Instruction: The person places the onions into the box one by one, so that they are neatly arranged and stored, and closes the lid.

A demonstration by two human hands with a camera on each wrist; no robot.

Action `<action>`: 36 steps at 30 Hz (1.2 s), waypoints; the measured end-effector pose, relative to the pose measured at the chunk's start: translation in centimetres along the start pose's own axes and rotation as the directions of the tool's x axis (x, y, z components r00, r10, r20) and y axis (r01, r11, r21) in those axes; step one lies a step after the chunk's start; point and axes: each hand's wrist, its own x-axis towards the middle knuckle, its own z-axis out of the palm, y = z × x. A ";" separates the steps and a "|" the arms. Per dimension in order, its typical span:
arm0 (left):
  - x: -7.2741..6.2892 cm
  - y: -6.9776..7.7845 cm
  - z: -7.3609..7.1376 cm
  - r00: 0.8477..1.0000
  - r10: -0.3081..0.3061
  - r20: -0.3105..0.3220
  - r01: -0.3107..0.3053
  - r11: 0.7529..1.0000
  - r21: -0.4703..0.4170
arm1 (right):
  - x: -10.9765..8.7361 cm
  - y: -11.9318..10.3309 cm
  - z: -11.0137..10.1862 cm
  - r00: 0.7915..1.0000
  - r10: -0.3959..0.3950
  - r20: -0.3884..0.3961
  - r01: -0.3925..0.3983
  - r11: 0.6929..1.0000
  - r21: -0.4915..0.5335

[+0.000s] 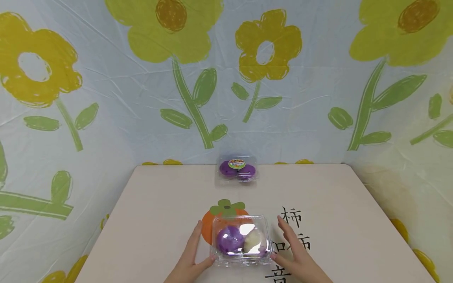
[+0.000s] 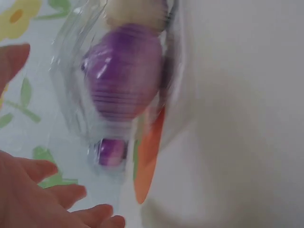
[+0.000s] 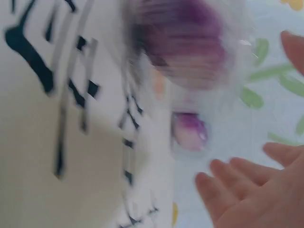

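Observation:
A clear plastic clamshell box (image 1: 242,240) sits near the front of the table over a printed orange persimmon. Inside lie a glossy purple round piece (image 1: 229,240) and a cream one with purple at its edge (image 1: 254,240); both look like turnips. At the box's left side is my left hand (image 1: 192,255), fingers extended and the thumb tip by the front corner. My right hand (image 1: 295,251) mirrors it on the right, thumb near that corner and fingers spread away from the plastic. Both wrist views show the fingers straight and apart from the box, which is blurred there.
At the table's (image 1: 159,204) far edge stands a second clear box (image 1: 238,169) with purple round pieces and a label. Black printed characters (image 1: 291,217) mark the tabletop right of the near box. Flower-patterned cloth (image 1: 283,133) hangs behind and along both sides.

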 end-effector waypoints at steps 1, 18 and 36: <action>0.0 -0.1 0.4 1.000 0.020 0.007 -0.020 1.000 -0.006 | 0.0 0.0 0.3 1.000 0.001 0.003 -0.001 1.000 0.006; 1.3 -1.2 3.8 0.988 0.116 0.102 -0.103 0.987 -0.126 | 0.8 1.3 2.5 0.960 0.118 0.256 -0.151 0.982 0.113; 2.5 -1.7 3.8 0.994 0.064 0.092 -0.048 0.985 -0.163 | 2.6 2.5 2.3 0.940 0.141 0.310 -0.197 0.967 0.160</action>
